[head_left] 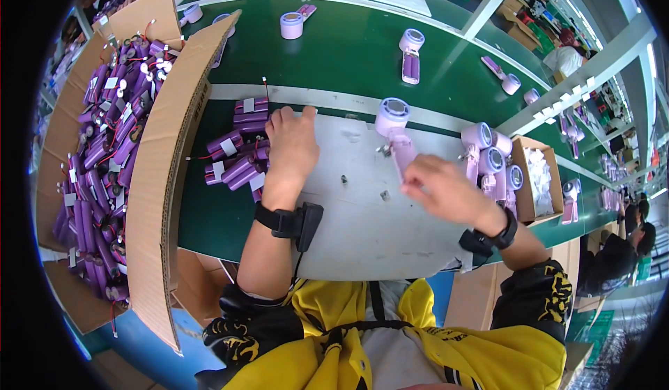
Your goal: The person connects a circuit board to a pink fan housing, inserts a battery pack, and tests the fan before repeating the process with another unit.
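Observation:
My right hand (437, 188) is closed on the handle end of a lilac handheld device (403, 149) with a round head, over the grey work mat (348, 233). The head points away from me, and a small metallic part shows beside the handle. My left hand (293, 142) is at the right edge of a group of purple battery packs (240, 170), its fingers bent and the thumb apart. No object shows between them, though the palm side is hidden. The packs have white labels and thin leads.
A tall cardboard box (167, 160) full of purple battery packs stands at left. Several lilac devices (491, 160) cluster at right, beside a small carton (536, 181) of white pieces. More devices lie on the green conveyor belt (341, 59) beyond a pale rail. A metal post (585, 76) rises at right.

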`<state>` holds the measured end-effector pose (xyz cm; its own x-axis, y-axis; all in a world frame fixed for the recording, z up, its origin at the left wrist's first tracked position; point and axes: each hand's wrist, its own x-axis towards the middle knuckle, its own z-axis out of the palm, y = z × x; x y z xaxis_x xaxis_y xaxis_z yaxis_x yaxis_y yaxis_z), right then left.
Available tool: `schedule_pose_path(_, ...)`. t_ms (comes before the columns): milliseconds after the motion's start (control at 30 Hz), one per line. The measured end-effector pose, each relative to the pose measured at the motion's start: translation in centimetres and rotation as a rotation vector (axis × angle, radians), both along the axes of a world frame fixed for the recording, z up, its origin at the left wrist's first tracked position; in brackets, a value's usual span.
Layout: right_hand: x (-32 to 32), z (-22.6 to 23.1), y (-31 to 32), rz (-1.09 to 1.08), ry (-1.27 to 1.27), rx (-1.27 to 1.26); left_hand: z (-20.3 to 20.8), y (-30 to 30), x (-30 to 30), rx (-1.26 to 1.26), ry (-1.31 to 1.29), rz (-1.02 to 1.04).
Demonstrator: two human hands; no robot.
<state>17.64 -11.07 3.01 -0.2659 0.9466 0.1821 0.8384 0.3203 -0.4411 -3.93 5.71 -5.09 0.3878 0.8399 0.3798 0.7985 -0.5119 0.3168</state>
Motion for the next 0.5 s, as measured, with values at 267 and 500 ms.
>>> schedule_pose_path(267,-0.3,-5.2,-0.3,0.078,0.422,-0.112,2.4,-0.2,-0.7,-0.027,-0.069,-0.047)
schedule_pose_path(500,1.2,-7.7,0.1,-0.285,0.795,0.046,6.9,-2.9,1.6,-0.097,-0.734,-0.462)
